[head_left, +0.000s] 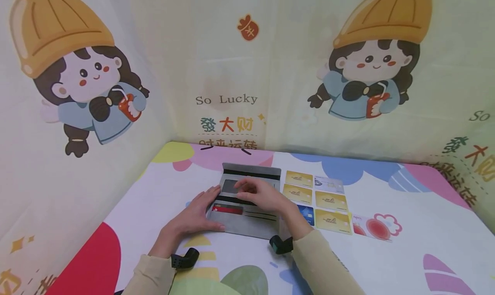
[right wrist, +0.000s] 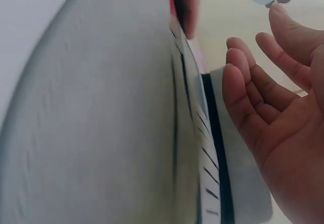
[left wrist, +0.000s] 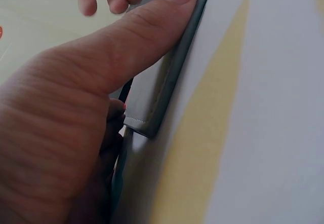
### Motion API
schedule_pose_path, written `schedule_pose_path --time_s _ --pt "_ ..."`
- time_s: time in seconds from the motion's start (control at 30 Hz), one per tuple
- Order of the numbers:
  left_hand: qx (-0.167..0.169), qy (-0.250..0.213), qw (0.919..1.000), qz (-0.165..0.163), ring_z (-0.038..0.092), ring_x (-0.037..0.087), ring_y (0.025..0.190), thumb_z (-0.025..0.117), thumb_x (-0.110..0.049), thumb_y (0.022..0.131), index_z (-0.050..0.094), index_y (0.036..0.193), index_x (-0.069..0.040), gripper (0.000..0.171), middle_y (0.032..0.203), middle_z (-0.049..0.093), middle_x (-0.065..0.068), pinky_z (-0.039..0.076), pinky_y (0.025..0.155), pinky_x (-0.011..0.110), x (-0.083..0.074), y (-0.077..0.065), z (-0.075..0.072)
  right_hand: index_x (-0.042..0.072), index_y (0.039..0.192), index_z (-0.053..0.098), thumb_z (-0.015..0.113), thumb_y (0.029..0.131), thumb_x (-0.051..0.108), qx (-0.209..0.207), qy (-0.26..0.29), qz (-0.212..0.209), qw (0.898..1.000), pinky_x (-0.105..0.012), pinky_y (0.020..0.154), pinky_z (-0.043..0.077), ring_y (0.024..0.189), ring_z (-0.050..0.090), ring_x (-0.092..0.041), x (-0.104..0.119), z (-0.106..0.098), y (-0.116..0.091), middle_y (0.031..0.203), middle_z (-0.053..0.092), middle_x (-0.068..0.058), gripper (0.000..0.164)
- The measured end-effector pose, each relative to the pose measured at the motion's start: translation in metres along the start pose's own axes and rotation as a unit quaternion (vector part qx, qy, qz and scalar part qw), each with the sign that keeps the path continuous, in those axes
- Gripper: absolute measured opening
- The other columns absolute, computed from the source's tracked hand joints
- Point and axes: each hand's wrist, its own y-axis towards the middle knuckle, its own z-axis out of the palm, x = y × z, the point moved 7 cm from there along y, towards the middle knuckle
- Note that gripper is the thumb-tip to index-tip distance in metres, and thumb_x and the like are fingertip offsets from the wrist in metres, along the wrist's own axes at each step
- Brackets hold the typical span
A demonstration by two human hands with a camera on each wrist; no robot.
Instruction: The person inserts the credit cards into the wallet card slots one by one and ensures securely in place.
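A grey card wallet (head_left: pixel 251 226) lies unfolded on the table, with dark bands across it. A red and dark card (head_left: pixel 228 209) shows in its lower left pocket, and a dark grey panel (head_left: pixel 230 186) is above. My left hand (head_left: pixel 197 213) rests along the wallet's left side, fingers extended at the edge. In the left wrist view its thumb (left wrist: pixel 147 26) presses on the wallet's border. Over the upper part of the wallet hovers my right hand (head_left: pixel 260 194), fingers loosely bent. The right wrist view shows nothing between those fingers (right wrist: pixel 243 92).
Right of the wallet lie several gold cards (head_left: pixel 333 221), a silver card (head_left: pixel 328 184), a blue card (head_left: pixel 307 214) partly behind my right arm, and a pale card with red circles (head_left: pixel 375 229). A printed cloth (head_left: pixel 386 269) covers the table; patterned curtains (head_left: pixel 290 93) stand behind.
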Motion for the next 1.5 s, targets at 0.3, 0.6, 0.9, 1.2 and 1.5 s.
schedule_pose_path --time_s 0.3,0.6,0.9,1.2,1.5 --pt "-0.001 0.004 1.0 -0.008 0.021 0.039 0.149 0.087 -0.051 0.071 0.03 0.158 -0.005 0.114 0.163 0.027 0.014 0.012 0.12 0.056 0.003 0.0 0.002 0.002 0.126 0.063 0.068 0.099 0.017 -0.027 0.039 -0.021 0.999 -0.03 0.084 0.055 0.095 0.063 -0.02 -0.004 -0.02 -0.022 0.106 0.067 -0.002 0.031" --pt "-0.004 0.008 0.9999 -0.008 0.021 0.038 0.149 0.088 -0.05 0.07 0.031 0.158 -0.004 0.114 0.163 0.028 0.015 0.011 0.12 0.057 0.002 0.0 0.002 0.002 0.13 0.06 0.067 0.1 0.019 -0.031 0.037 -0.019 0.999 -0.028 0.087 0.055 0.099 0.064 -0.021 -0.01 -0.037 -0.043 0.109 0.068 -0.007 0.035" --pt "-0.005 0.002 1.0 -0.007 0.02 0.038 0.15 0.088 -0.049 0.07 0.03 0.158 -0.004 0.114 0.163 0.027 0.015 0.01 0.12 0.056 0.002 0.001 0.001 -0.001 0.132 0.059 0.066 0.1 0.016 -0.032 0.025 -0.01 0.999 -0.028 0.09 0.054 0.103 0.064 -0.023 -0.019 -0.051 -0.06 0.114 0.068 -0.012 0.037" --pt "-0.001 0.004 1.0 -0.001 0.02 0.037 0.15 0.087 -0.051 0.07 0.031 0.158 -0.004 0.114 0.163 0.027 0.014 0.011 0.121 0.055 0.003 0.003 0.003 -0.003 0.13 0.06 0.07 0.096 0.011 -0.025 -0.004 -0.007 1.0 -0.027 0.087 0.054 0.097 0.061 -0.025 -0.024 -0.06 -0.086 0.112 0.067 -0.013 0.038" --pt "-0.004 0.009 1.0 0.003 0.021 0.037 0.15 0.087 -0.052 0.07 0.031 0.157 -0.003 0.114 0.163 0.028 0.015 0.011 0.121 0.055 0.003 0.003 0.003 0.0 0.125 0.063 0.076 0.092 0.016 -0.019 -0.02 0.022 0.999 -0.025 0.083 0.053 0.091 0.06 -0.023 -0.034 -0.063 -0.108 0.105 0.064 -0.01 0.039"
